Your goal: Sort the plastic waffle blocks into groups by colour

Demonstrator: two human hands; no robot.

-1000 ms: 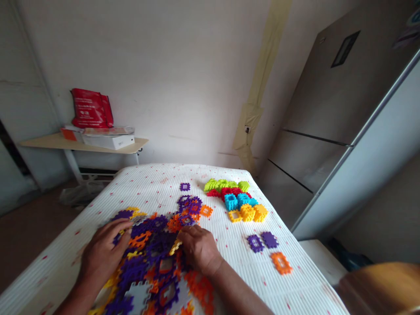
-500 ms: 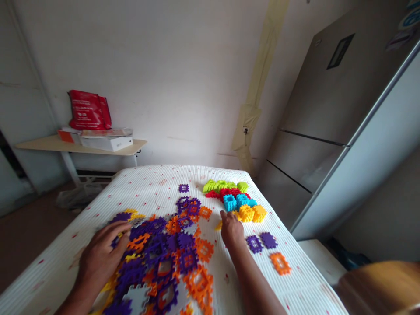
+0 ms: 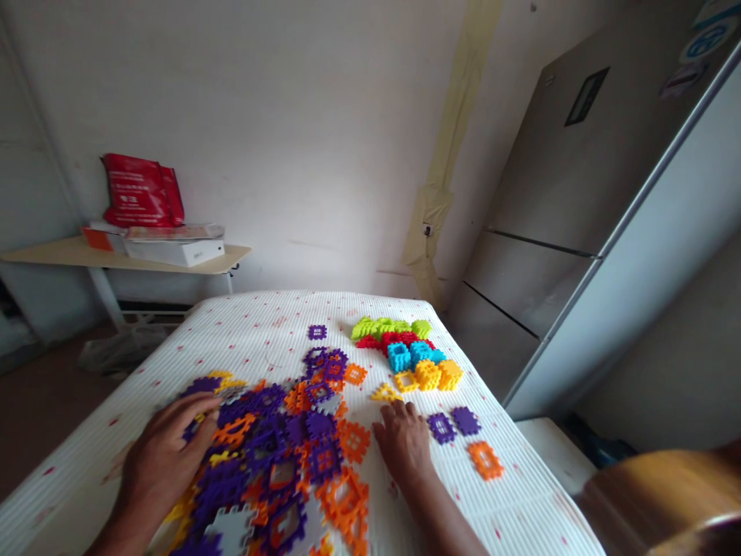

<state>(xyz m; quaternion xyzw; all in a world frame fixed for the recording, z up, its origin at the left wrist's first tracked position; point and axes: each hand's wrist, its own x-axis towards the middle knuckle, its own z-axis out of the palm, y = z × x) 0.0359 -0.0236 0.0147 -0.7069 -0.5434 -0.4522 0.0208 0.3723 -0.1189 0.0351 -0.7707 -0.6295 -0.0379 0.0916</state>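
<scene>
My left hand [image 3: 169,446] rests at the left edge of a loose heap of interlocking plastic tiles, thumb and fingers apart, nearest to purple and yellow pieces. No tile shows in its grip. In the heap, purple tiles [image 3: 230,483] mix with orange tiles [image 3: 353,440], grey tiles [image 3: 231,525] and some yellow ones. My right hand [image 3: 402,440] is right of the heap, palm down with fingers loosely spread and nothing visible in them. Just beyond its fingertips lie a yellow triangular tile [image 3: 387,393] and a yellow square frame tile [image 3: 406,381].
Stacked tiles stand in rows: green [image 3: 385,327], red [image 3: 399,339], blue [image 3: 399,357] and yellow [image 3: 450,374]. Apart lie purple tiles [image 3: 465,420], an orange tile [image 3: 485,460] and a purple window tile [image 3: 317,332]. A refrigerator [image 3: 538,193] stands right of the cloth-covered table [image 3: 255,324].
My right hand has drawn back towards me from beside the yellow stacks, uncovering the yellow triangle and frame tile. My left hand stays by the heap. The view has shifted slightly right.
</scene>
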